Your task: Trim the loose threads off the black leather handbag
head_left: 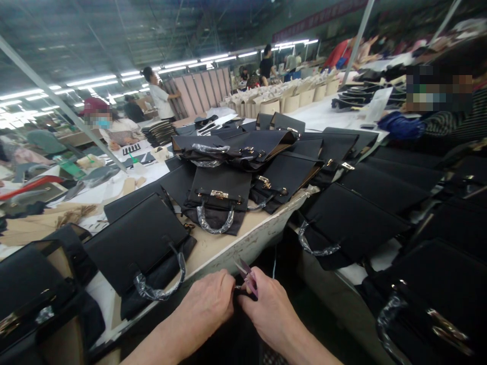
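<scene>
My left hand (207,304) and my right hand (268,312) meet low at the bottom centre, just below the table's front edge. My right hand is closed round small pink-handled thread snips (246,276), blades pointing up and left. My left hand is closed in a pinch against a dark piece (240,294) between the two hands; too little of it shows to name it. A black handbag (137,243) with a plastic-wrapped handle lies on the table just beyond my left hand.
Several more black handbags (222,195) are piled across the worktable (243,238) and on a second surface at right (357,223). A person in a striped sleeve (449,126) sits at right. Other workers stand far back by beige bags (274,104).
</scene>
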The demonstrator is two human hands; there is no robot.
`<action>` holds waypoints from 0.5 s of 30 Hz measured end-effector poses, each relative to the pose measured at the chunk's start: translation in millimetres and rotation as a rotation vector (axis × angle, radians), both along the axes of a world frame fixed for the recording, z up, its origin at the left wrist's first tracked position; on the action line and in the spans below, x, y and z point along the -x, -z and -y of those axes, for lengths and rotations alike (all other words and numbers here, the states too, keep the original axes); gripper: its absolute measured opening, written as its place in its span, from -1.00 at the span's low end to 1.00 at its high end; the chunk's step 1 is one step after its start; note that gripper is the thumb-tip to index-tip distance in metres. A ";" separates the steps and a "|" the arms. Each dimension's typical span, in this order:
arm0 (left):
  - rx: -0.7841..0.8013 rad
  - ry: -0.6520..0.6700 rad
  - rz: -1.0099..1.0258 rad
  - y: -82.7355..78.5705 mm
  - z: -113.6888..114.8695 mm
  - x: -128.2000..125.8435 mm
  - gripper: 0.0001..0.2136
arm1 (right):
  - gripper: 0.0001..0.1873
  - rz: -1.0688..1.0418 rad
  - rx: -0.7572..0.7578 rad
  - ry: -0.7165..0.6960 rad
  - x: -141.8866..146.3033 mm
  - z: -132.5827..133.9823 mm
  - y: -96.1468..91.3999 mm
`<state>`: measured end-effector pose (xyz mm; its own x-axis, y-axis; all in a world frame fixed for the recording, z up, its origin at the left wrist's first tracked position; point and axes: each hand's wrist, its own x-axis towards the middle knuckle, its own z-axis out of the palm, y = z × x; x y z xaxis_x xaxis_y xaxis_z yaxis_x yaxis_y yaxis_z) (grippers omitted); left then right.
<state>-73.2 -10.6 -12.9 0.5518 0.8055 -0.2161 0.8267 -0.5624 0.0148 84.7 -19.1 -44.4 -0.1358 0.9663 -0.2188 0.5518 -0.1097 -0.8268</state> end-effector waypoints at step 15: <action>0.057 -0.264 0.389 7.0 7.4 3.7 -0.88 | -0.81 -0.070 0.026 -0.029 -5.0 -4.4 -0.6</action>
<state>-76.9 -18.1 -20.0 0.3783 0.9220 -0.0819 0.8684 -0.3229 0.3763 89.7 -14.8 -43.8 -0.1795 0.9558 -0.2327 0.4956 -0.1165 -0.8607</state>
